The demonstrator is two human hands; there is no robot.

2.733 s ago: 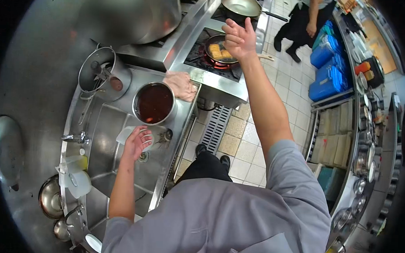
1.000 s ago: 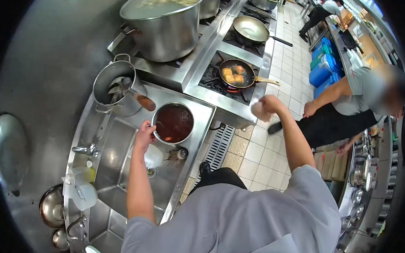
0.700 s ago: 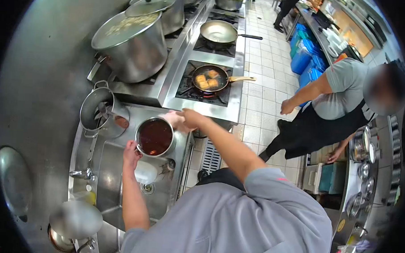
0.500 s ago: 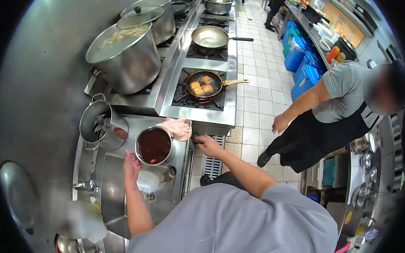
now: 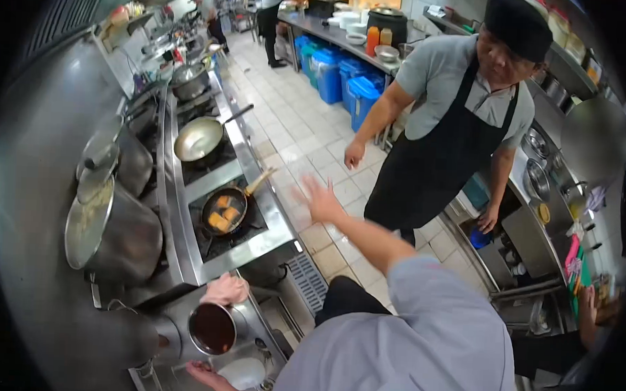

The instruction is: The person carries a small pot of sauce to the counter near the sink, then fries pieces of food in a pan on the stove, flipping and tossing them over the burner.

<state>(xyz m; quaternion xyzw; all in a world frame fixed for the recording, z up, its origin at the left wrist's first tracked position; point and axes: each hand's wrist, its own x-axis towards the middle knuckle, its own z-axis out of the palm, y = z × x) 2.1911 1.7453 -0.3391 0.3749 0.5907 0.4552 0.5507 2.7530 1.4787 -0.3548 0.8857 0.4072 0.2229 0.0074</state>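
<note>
My right hand [image 5: 320, 200] is raised over the floor to the right of the stove, its fingers spread and blurred, holding nothing. Low in the view, my left hand [image 5: 203, 372] is just below the pot of dark red-brown liquid [image 5: 212, 328]; its fingers are partly visible, and whether they touch the pot is unclear. A pinkish cloth [image 5: 225, 290] lies crumpled behind the pot, at the counter corner. On the near burner, a black frying pan [image 5: 225, 211] holds several golden-brown pieces in oil. Beside the left hand, a whitish container [image 5: 243, 374] sits in the sink.
A co-worker in a black apron [image 5: 439, 145] stands close on the right. Large stockpots [image 5: 129, 237] and an empty pan [image 5: 198, 139] are on the stove [image 5: 264, 214]. Blue bins [image 5: 362, 97] stand under the far counter [image 5: 346, 41]. Two other people are farther back; another person's arm shows at lower right.
The view has swung up and right. My right hand has left the counter corner, where the cloth stays, and is now raised with fingers spread. The co-worker appears closer and more upright.
</note>
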